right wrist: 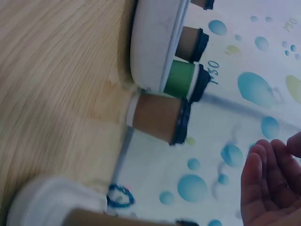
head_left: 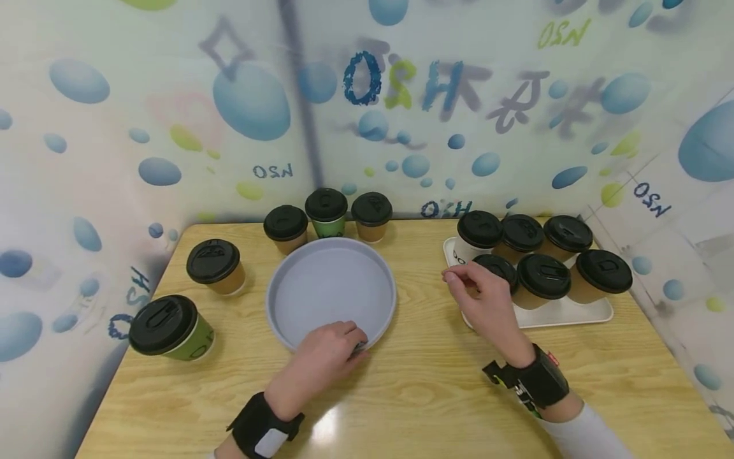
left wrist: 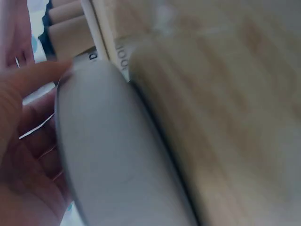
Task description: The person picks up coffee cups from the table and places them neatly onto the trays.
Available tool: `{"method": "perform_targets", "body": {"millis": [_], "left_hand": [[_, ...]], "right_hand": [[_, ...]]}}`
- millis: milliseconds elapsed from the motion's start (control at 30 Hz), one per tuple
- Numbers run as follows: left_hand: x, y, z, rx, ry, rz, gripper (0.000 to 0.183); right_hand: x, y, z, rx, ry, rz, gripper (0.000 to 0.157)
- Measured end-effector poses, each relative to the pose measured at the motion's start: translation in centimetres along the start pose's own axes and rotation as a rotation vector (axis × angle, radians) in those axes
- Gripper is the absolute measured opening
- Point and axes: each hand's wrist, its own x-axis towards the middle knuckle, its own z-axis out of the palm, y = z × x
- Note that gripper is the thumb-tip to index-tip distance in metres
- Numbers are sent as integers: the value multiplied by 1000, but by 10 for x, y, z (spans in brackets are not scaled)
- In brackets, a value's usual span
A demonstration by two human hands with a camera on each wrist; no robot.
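Note:
A round grey tray (head_left: 331, 290) lies mid-table. At its near right rim is my left hand (head_left: 327, 360); in the left wrist view, the thumb (left wrist: 44, 75) is on the outer side of the tray wall (left wrist: 110, 141) and the fingers are past the rim, so the hand grips the edge. My right hand (head_left: 484, 303) hovers at the left end of a white rectangular tray (head_left: 564, 313), in front of a lidded cup (head_left: 500, 268) that it partly hides. Its fingers (right wrist: 268, 174) are loosely bent and hold nothing.
Several lidded paper cups (head_left: 543, 277) crowd the white tray. Behind the round tray stand a brown cup (head_left: 287, 229), a green cup (head_left: 327, 213) and another brown cup (head_left: 371, 217). A brown cup (head_left: 216, 264) and a green cup (head_left: 172, 326) stand left. A patterned wall (head_left: 401, 146) borders the back.

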Motion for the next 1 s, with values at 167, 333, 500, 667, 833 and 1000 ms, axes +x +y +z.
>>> {"method": "perform_targets", "body": {"millis": [167, 333, 500, 667, 833, 1000], "left_hand": [[6, 6, 7, 19, 64, 16, 14], [16, 12, 10, 73, 69, 14, 11], [21, 15, 14, 119, 79, -15, 13], [22, 16, 15, 129, 96, -44, 17], [21, 17, 17, 131, 114, -53, 18], [22, 20, 18, 136, 115, -51, 18]], "right_hand": [[20, 12, 27, 12, -20, 65, 15], [30, 23, 43, 23, -11, 124, 19], [32, 20, 55, 18, -27, 113, 17], [41, 18, 73, 19, -83, 157, 22], [69, 24, 98, 103, -152, 286, 45], [95, 40, 120, 131, -226, 379, 82]]}}
